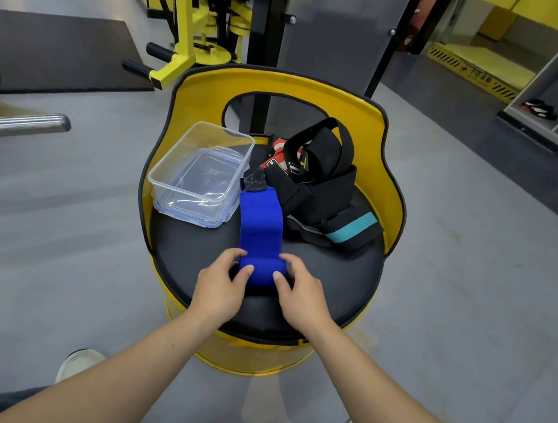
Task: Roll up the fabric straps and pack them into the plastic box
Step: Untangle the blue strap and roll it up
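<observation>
A clear glossy plastic box (203,173) is gleaming beside a matt woven blue strap (260,230) lying on a smooth black padded seat (195,254).

I'm in a gym: yellow weight machine (199,33) ahead, black rubber floor mat (58,50), steel barbell end (23,123) to my left.

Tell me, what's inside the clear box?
The box holds no straps yet. Through its clear walls you see only the lid lying under it. The blue strap lies beside it, on the seat.
</observation>
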